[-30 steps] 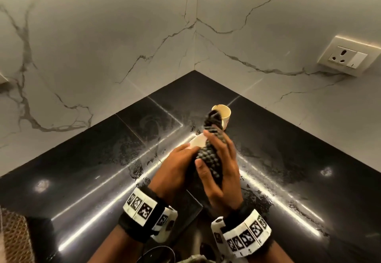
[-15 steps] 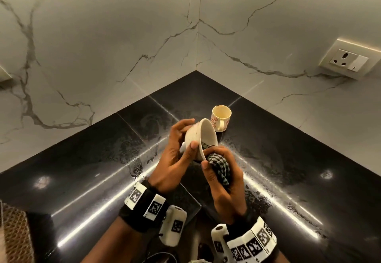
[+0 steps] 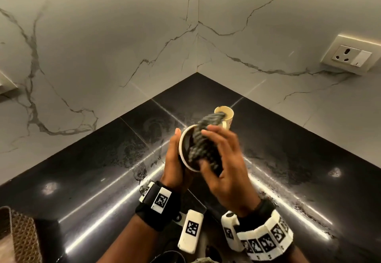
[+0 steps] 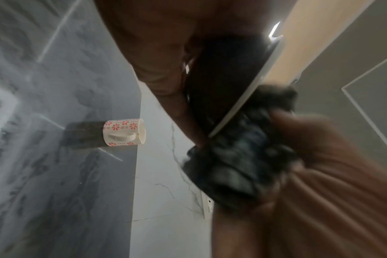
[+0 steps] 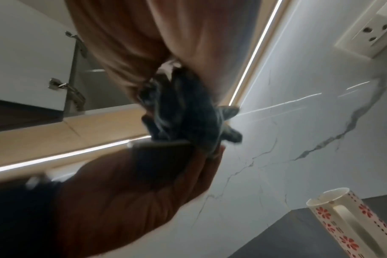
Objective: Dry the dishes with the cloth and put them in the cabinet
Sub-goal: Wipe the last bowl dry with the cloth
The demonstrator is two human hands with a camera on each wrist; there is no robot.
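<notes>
A small white bowl (image 3: 182, 139) with a dark inside is held tilted above the black counter, its mouth turned to the right. My left hand (image 3: 174, 157) grips it from behind, fingers curled round its wall. My right hand (image 3: 218, 151) holds a bunched dark checked cloth (image 3: 203, 139) and presses it into the bowl's mouth. The left wrist view shows the bowl's pale rim (image 4: 243, 103) edge-on against the blurred cloth (image 4: 243, 157). In the right wrist view the cloth (image 5: 183, 113) sits between both hands. A white mug with red flowers (image 3: 227, 117) stands upright on the counter just behind.
The black stone counter (image 3: 299, 155) runs into a corner of white marble walls and looks wet and streaked. A wall socket (image 3: 350, 55) is at the right. Above, an overhead cabinet (image 5: 73, 73) with hinges shows. A woven basket (image 3: 22, 236) sits at the lower left.
Half a second ago the cloth was below the bowl in my right hand. It is now pushed into the bowl's mouth, and the bowl has turned to face right.
</notes>
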